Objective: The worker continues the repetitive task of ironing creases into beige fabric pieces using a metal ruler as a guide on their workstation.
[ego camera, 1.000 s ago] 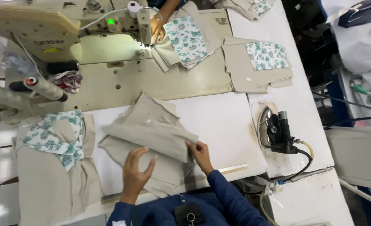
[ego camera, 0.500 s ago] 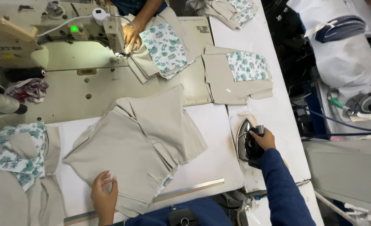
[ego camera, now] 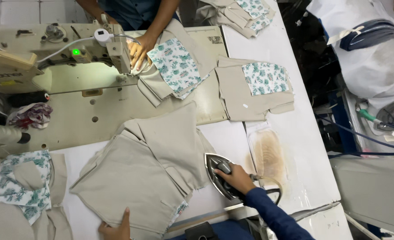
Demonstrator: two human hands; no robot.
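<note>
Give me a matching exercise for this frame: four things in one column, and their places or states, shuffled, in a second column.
Things:
1. iron
2. left hand
3. scorch mark
4. co-worker's hand

Places or states:
A. brown patch on the white table, right of the iron
B. by the sewing machine, on floral fabric
C. gripped by the right hand
D. pressing the near edge of the beige fabric piece

Pairs: 1-C, 2-D, 3-A, 4-B

This is a garment sewing workshop. An industrial sewing machine (ego camera: 63, 49) stands on a long white bench (ego camera: 295, 133), stacks of cut beige and floral fabric pieces (ego camera: 255, 86) lie about, and an iron (ego camera: 219, 175) presses cloth beside a scorch mark (ego camera: 268, 153).
</note>
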